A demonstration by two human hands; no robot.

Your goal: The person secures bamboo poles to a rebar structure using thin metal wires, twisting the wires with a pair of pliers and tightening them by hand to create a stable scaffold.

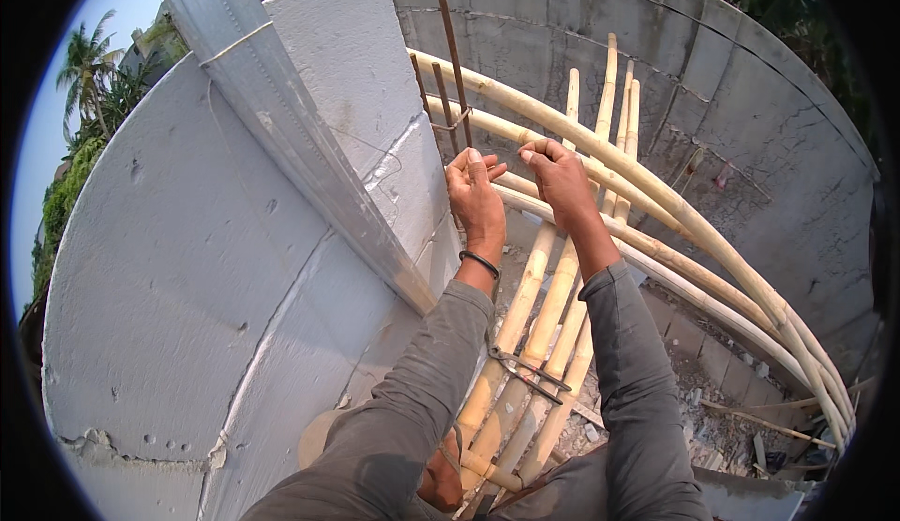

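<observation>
My left hand (476,197), with a dark band at its wrist, is raised in front of the upright rusty steel bars (454,71), thumb and fingers drawn together. Close by on its right, my right hand (565,183) is closed in a pinch. Whatever is between the fingertips of either hand is too thin or hidden to make out. Both hands are over long pale bamboo poles (647,204) that cross the view. A loop of tie (452,122) goes round the steel bars. Below my hands, end-cutting pincers (530,373) with slightly spread handles lie across several lengthwise bamboo poles (511,333).
On the left rises a pale block wall (206,268) with a slanting metal channel (309,146) against it. A grey concrete wall (750,80) stands at the back and right. Rubble (712,418) covers the ground below the poles. My foot (441,474) is on the bamboo.
</observation>
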